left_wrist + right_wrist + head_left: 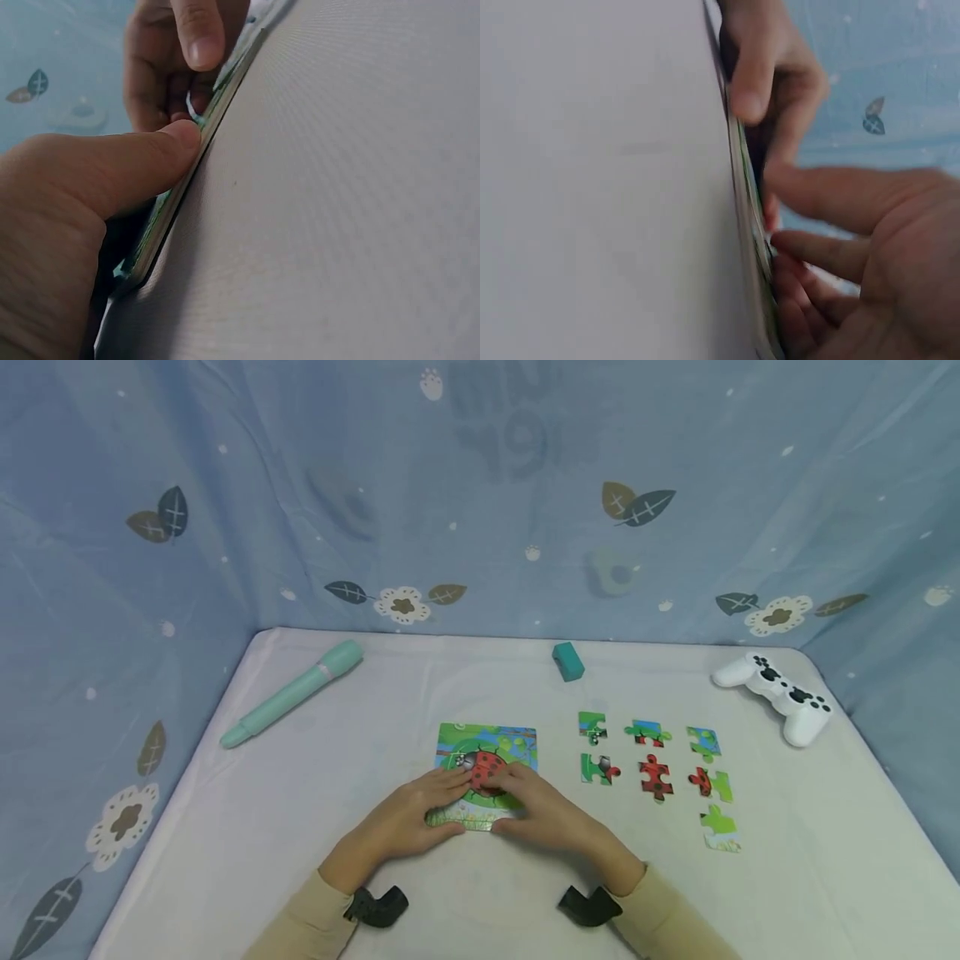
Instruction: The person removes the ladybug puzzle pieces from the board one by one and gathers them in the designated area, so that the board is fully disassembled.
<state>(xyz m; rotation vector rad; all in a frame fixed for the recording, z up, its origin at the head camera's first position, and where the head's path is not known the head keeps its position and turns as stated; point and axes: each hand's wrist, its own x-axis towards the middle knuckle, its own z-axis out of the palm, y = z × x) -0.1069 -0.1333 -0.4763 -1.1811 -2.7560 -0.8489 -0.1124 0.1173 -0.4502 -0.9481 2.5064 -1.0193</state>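
A square puzzle board (450,743) with a printed ladybug lies on the table. My left hand (416,814) lays its fingers on the board's left part, and its thumb (169,154) touches the near edge. From the other side, my right hand (551,810) rests its fingers on the board, covering its lower right part. In the right wrist view, the right thumb (847,196) stands apart from the right fingers (817,296), which touch the board's surface. Whether a loose piece lies under these fingers is hidden. The board's edge (169,221) looks thick and layered.
Several loose puzzle pieces (657,778) lie spread to the right of the board. A teal block (568,662) sits behind them, and a white game controller (772,693) lies at the right back. A mint-green stick-shaped object (292,693) lies at the left.
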